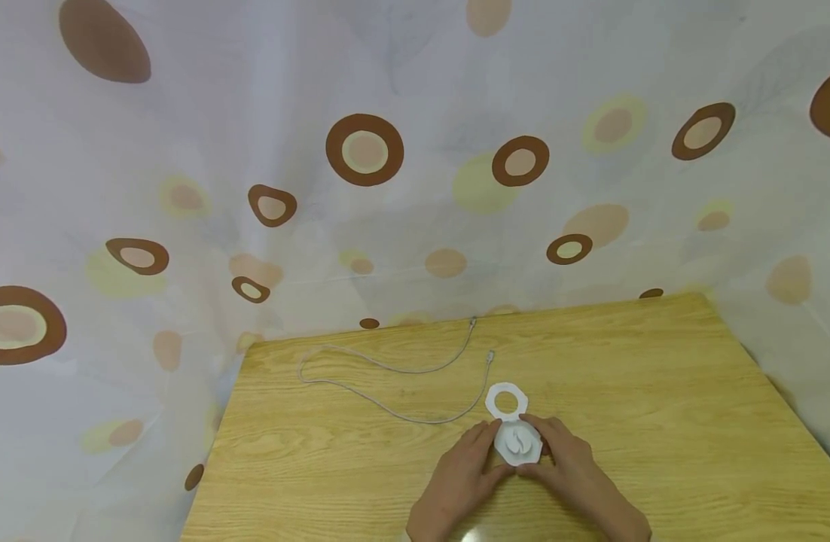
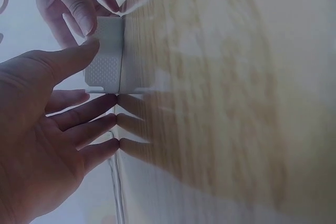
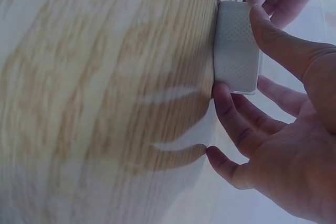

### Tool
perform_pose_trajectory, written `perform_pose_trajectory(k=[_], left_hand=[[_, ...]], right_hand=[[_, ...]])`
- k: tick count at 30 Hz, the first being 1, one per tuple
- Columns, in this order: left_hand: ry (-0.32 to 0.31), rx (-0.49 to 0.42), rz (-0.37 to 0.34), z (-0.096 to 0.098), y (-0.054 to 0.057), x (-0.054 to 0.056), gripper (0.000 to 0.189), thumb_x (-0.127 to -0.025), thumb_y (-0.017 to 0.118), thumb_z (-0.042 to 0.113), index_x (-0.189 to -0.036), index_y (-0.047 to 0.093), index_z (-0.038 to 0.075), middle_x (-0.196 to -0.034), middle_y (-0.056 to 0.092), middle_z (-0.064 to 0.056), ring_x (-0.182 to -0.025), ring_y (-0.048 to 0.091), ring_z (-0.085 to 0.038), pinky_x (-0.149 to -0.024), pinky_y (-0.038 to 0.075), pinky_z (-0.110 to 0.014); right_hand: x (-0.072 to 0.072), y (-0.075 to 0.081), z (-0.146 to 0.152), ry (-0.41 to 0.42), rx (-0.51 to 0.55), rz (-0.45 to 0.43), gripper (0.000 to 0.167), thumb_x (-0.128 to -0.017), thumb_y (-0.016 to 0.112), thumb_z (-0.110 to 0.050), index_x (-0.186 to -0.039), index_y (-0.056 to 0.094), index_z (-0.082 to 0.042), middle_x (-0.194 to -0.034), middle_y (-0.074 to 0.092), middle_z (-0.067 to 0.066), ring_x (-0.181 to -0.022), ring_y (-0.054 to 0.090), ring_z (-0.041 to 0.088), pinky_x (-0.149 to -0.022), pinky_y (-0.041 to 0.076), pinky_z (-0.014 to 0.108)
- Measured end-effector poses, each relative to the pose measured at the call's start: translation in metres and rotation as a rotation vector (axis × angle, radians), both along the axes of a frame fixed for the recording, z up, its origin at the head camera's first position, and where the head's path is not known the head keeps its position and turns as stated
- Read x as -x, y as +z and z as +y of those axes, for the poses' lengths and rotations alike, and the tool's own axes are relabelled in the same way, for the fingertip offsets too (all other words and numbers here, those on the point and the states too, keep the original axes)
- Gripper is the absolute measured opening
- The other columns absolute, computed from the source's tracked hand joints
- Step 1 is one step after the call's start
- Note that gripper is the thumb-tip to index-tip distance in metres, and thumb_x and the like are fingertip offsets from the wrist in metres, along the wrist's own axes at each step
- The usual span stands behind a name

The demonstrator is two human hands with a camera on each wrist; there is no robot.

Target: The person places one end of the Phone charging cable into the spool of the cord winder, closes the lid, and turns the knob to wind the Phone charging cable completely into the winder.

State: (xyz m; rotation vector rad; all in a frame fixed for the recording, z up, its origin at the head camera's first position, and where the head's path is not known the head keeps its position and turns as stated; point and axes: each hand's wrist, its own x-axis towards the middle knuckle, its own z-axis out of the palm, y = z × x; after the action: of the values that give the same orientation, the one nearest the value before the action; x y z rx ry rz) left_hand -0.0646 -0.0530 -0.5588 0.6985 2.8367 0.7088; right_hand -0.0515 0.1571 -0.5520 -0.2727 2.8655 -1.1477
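A small white octagonal case sits on the wooden table, its ring-shaped lid flipped back away from me. Two curved white pieces lie inside; they look like earbuds, though they are too small to be sure. My left hand holds the case from the left, between thumb and fingers. From the other side my right hand grips it likewise, the thumbs close together at the near edge. Both wrist views show the dimpled side of the case and several fingertips touching the tabletop.
A thin white cable with a plug at each end lies in a loose loop behind and left of the case. The wooden table extends to both sides. A white curtain with brown and yellow circles hangs along its back and sides.
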Motion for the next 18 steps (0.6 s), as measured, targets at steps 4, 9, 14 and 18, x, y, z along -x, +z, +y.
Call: perform_pose_trajectory(k=[4, 9, 14, 18], left_hand=[[0.002, -0.012, -0.006, -0.0001, 0.0015, -0.0001, 0.069, -0.102, 0.066, 0.047, -0.159, 0.046, 0.015, -0.154, 0.059, -0.004, -0.141, 0.060, -0.021, -0.108, 0.057, -0.039], [0.009, -0.021, -0.016, 0.0000, 0.0026, -0.0007, 0.069, -0.102, 0.066, 0.049, -0.159, 0.046, 0.016, -0.154, 0.059, -0.004, -0.141, 0.060, -0.022, -0.109, 0.056, -0.039], [0.008, -0.022, -0.027, 0.0005, 0.0011, -0.0013, 0.070, -0.102, 0.065, 0.050, -0.160, 0.045, 0.017, -0.155, 0.058, -0.003, -0.142, 0.059, -0.021, -0.110, 0.055, -0.039], [0.021, -0.022, -0.030, 0.0016, 0.0019, -0.0023, 0.066, -0.105, 0.060, 0.051, -0.159, 0.047, 0.017, -0.155, 0.059, -0.005, -0.142, 0.058, -0.023, -0.111, 0.055, -0.041]], right_hand=[[0.0008, 0.0016, 0.0000, -0.002, 0.013, -0.006, 0.077, -0.077, 0.092, -0.034, -0.143, 0.063, -0.008, -0.113, 0.066, -0.001, -0.085, 0.051, 0.002, -0.076, 0.045, 0.022], [0.0011, 0.0012, 0.0003, 0.003, 0.017, -0.007, 0.075, -0.077, 0.092, -0.034, -0.142, 0.063, -0.009, -0.115, 0.067, 0.000, -0.086, 0.053, 0.001, -0.077, 0.045, 0.022], [-0.0005, 0.0007, 0.0001, 0.009, 0.011, 0.015, 0.075, -0.077, 0.092, -0.033, -0.141, 0.063, -0.008, -0.125, 0.068, 0.006, -0.101, 0.064, 0.013, -0.088, 0.055, 0.036], [-0.0021, 0.0002, -0.0004, 0.019, 0.071, 0.007, 0.075, -0.081, 0.090, -0.030, -0.144, 0.060, -0.002, -0.140, 0.064, 0.019, -0.129, 0.062, 0.041, -0.105, 0.052, 0.064]])
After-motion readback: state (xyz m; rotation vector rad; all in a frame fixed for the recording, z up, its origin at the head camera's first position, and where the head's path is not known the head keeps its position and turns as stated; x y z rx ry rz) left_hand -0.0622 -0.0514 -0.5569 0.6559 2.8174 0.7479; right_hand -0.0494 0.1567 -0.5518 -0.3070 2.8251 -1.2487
